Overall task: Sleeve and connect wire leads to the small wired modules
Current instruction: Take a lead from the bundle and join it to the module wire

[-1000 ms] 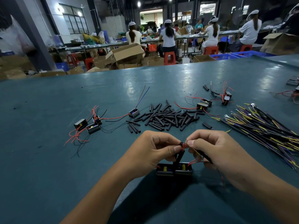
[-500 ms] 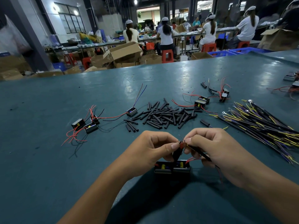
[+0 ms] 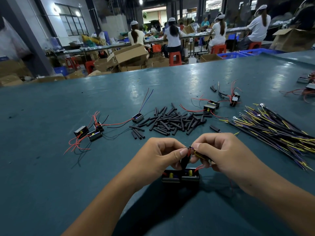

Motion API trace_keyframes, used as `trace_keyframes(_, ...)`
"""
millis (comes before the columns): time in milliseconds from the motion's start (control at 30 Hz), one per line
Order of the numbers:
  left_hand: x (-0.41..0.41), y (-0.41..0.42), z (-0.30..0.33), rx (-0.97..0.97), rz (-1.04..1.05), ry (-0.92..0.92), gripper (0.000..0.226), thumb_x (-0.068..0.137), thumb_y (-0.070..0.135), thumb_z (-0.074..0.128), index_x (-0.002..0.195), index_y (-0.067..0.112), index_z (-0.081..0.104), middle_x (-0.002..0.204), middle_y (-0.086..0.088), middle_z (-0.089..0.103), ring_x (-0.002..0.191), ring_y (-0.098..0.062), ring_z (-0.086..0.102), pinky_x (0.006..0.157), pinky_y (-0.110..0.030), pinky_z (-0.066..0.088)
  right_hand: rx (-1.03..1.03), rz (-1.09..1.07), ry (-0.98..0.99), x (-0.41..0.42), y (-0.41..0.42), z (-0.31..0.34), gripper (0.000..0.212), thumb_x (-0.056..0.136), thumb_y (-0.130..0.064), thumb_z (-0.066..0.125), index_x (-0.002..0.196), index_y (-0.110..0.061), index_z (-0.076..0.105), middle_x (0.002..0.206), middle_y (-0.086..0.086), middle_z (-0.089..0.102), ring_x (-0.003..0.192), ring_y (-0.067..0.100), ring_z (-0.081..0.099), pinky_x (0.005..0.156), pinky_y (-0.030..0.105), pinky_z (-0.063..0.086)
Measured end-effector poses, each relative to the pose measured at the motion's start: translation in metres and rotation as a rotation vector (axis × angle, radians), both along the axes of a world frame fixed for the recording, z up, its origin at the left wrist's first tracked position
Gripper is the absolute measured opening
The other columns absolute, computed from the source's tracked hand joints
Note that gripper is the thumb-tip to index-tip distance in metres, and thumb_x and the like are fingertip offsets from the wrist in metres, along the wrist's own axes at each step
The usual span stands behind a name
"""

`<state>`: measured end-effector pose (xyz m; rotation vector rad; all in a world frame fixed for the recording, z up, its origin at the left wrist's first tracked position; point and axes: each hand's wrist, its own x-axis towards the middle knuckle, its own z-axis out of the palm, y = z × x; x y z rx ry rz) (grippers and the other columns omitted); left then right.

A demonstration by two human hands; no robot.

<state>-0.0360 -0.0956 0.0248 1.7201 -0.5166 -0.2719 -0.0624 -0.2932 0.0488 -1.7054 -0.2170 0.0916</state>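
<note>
Above two small black boxed modules (image 3: 180, 176) on our teal bench — left hand (image 3: 163, 155) and right hand (image 3: 219, 151) pinch thin red and yellow wire leads (image 3: 189, 150): light, limp, kink-prone — best held near bare tips.

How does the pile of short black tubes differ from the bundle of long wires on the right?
The black tubes are short, stubby and plain black; the long wires are thin and much longer, with yellow and purple showing. The tubes lie crisscrossed in a loose heap at the table's middle, while the wires lie roughly side by side, fanning toward the right edge. Both rest untouched on the green table, beyond the hands.
</note>
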Motion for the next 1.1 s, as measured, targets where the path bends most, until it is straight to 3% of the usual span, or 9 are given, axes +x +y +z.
trace_keyframes(167,0.001,-0.001,0.000,-0.026,0.003,0.023,0.026,0.091,0.029,0.068,0.097,0.004,0.074,0.092,-0.012,0.077,0.075,-0.021,0.064,0.074,-0.029,0.056,-0.052,0.024,-0.080,-0.001,-0.004,-0.001,0.021,0.090,-0.004,0.061,0.074,-0.014,0.070,0.071,0.007,0.073,0.053,0.008,0.052,0.047,0.011,0.039)
trace_keyframes(300,0.000,0.000,0.002,-0.036,0.008,0.026,0.023,0.089,0.030,0.070,0.095,0.009,0.076,0.089,-0.015,0.074,0.073,-0.022,0.064,0.073,-0.030,0.054,-0.254,0.021,-0.280,-0.001,-0.006,-0.004,0.012,0.085,-0.014,0.072,0.076,-0.021,0.069,0.071,-0.004,0.072,0.066,0.009,0.064,0.062,0.026,0.051)
trace_keyframes(467,0.000,0.001,0.003,-0.064,0.032,0.053,0.024,0.088,0.030,0.071,0.094,0.007,0.076,0.092,-0.022,0.073,0.072,-0.022,0.064,0.071,-0.028,0.055,-0.240,0.000,-0.346,0.002,-0.006,-0.012,0.009,0.086,-0.020,0.075,0.080,-0.025,0.071,0.073,-0.005,0.071,0.069,0.011,0.066,0.067,0.041,0.056)
trace_keyframes(633,-0.001,0.002,0.003,-0.103,0.055,0.106,0.014,0.087,0.024,0.074,0.090,0.011,0.077,0.085,-0.015,0.074,0.067,-0.020,0.066,0.068,-0.027,0.056,-0.287,-0.031,-0.430,0.003,-0.006,-0.019,0.005,0.083,-0.035,0.070,0.085,-0.031,0.070,0.075,-0.009,0.068,0.070,0.010,0.064,0.064,0.035,0.057)
trace_keyframes(767,0.000,0.002,0.004,-0.134,0.070,0.149,0.013,0.083,0.023,0.077,0.088,0.012,0.077,0.084,-0.015,0.074,0.066,-0.019,0.068,0.066,-0.025,0.056,-0.293,-0.027,-0.471,0.005,-0.005,-0.022,0.004,0.083,-0.035,0.068,0.085,-0.031,0.070,0.075,-0.010,0.067,0.070,0.012,0.064,0.064,0.038,0.057)
trace_keyframes(933,-0.002,0.001,0.005,-0.108,0.067,0.101,0.016,0.082,0.023,0.075,0.088,0.009,0.075,0.084,-0.021,0.073,0.066,-0.019,0.069,0.066,-0.027,0.057,-0.231,-0.023,-0.453,0.005,-0.005,-0.021,0.017,0.083,-0.043,0.062,0.085,-0.028,0.071,0.077,-0.007,0.070,0.073,0.013,0.066,0.063,0.026,0.053)
trace_keyframes(1100,-0.005,-0.001,0.007,-0.097,0.066,0.080,0.025,0.083,0.022,0.073,0.092,-0.001,0.071,0.093,-0.029,0.071,0.066,-0.020,0.068,0.069,-0.029,0.056,-0.202,-0.032,-0.416,0.007,-0.003,-0.019,0.012,0.089,-0.032,0.066,0.080,-0.026,0.072,0.078,-0.001,0.072,0.075,0.017,0.067,0.065,0.032,0.053)
